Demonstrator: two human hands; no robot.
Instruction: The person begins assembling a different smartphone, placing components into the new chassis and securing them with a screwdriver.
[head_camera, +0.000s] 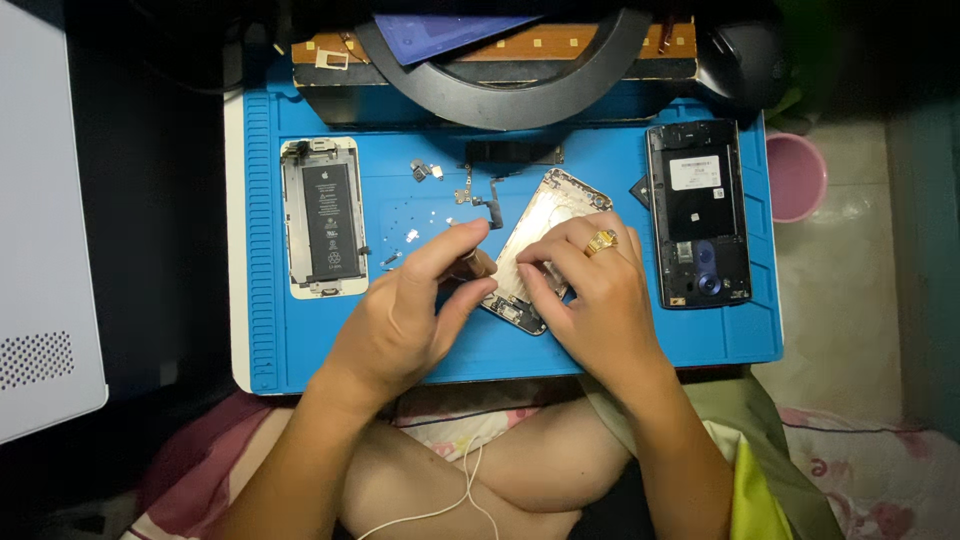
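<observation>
1. Blue work mat (300, 340): it lies on the tabletop and carries all the parts. Its raised rim and ribbed left edge likely keep small pieces from rolling off.
2. Gold phone shell (545, 215): an emptied rear housing lying tilted near the middle of the mat, inner side up, its lower end towards the mat's near edge. The tilt appears to suit the angle of both wrists.
3. Right hand (595, 300): wearing a gold ring (601, 241), it presses flat on the lower part of the shell. The fingertips (535, 272) bear down on the shell, seemingly to keep it from sliding; nothing is enclosed in this grip.
4. Left hand (400, 320): its grip is narrow, thumb and forefinger pinched around a small brown-handled tool (477, 263). The tip is hidden, but it points into the lower end of the shell, just beside the right fingertips.
5. Small loose parts (430, 172): brackets, a flex strip and screws are spread on the mat's far middle, apart from one another, probably for easy sorting.
6. White phone with battery (322, 217): opened, set well apart at the mat's left side, clear of the hands.
7. Black phone frame (697, 212): opened, parked at the mat's right edge.
8. Black ring lamp (500, 105): it overhangs the far edge.
9. Pink cup (797, 175): it stands off the mat, beyond its right edge.
</observation>
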